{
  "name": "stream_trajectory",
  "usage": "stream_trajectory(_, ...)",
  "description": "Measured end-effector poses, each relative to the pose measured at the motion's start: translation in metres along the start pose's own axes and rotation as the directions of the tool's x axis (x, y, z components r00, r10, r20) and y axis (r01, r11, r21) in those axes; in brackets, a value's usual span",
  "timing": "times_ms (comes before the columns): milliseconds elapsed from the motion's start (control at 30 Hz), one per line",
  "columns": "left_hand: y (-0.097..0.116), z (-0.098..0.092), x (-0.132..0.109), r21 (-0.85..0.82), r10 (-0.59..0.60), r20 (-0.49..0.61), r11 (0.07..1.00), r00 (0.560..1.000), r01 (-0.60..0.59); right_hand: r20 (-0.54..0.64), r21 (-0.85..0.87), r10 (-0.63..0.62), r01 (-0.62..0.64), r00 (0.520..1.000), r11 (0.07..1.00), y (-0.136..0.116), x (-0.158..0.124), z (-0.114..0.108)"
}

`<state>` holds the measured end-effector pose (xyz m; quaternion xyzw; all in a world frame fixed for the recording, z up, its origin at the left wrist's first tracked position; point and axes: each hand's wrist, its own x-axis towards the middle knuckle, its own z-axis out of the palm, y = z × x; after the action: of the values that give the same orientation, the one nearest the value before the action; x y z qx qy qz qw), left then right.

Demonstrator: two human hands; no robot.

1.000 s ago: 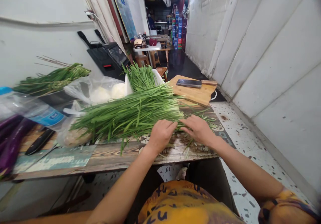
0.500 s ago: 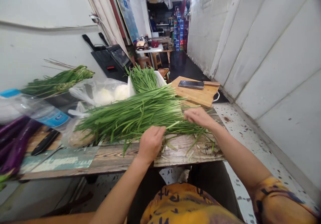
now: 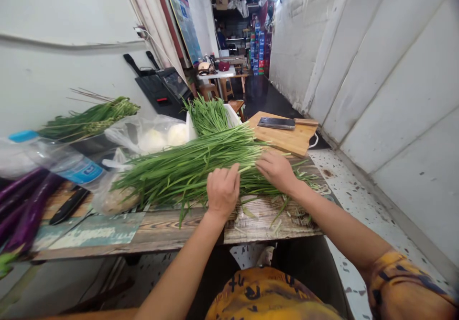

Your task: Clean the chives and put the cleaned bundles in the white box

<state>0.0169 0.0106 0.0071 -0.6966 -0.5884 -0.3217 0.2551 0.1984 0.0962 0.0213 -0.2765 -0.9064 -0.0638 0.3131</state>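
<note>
A large pile of garlic chives lies across the wooden table, green leaves to the left and pale stem ends to the right. In front of the pile, my left hand is closed around a chive stalk, its pale end poking out toward the right. My right hand is pinched at that pale end, over the stem ends of the pile. Its fingertips are partly hidden. Loose trimmed bits are scattered on the table below my hands.
Behind the pile stands a white container of chives. A cleaver rests on a cutting board at the back right. On the left are a water bottle, eggplants, a black-handled knife and plastic bags.
My right hand has moved left to the end of the stalk held by my left hand. My left hand has shifted slightly up and turned. The view has tilted a little.
</note>
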Motion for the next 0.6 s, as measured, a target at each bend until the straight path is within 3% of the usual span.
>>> stream_trajectory(100,0.004,0.008,0.006,-0.066,0.097,0.038,0.993,0.995,-0.094,-0.081,0.246,0.079,-0.057,0.994,0.968,-0.005,-0.011,-0.001)
stream_trajectory(200,0.007,0.012,0.008,-0.112,0.143,0.101,0.985,0.985,-0.132,-0.134,0.370,0.147,-0.088,0.980,0.925,-0.007,-0.018,0.002)
stream_trajectory(333,0.007,0.011,0.009,-0.131,0.156,0.111,0.981,0.981,-0.142,-0.096,0.447,0.116,-0.061,0.989,0.893,-0.008,-0.021,0.008)
stream_trajectory(467,0.002,0.014,0.006,-0.207,0.184,-0.006,0.961,0.983,-0.181,-0.026,0.390,0.082,-0.066,0.996,0.919,-0.001,-0.022,0.015)
stream_trajectory(533,0.000,0.017,0.004,-0.277,0.171,-0.068,0.943,0.983,-0.184,-0.050,0.360,0.170,-0.141,0.984,0.922,0.007,-0.021,0.015)
stream_trajectory(600,-0.001,0.019,0.003,-0.338,0.159,-0.082,0.924,0.984,-0.178,-0.075,0.406,0.340,-0.283,0.938,0.869,0.012,-0.020,0.012)
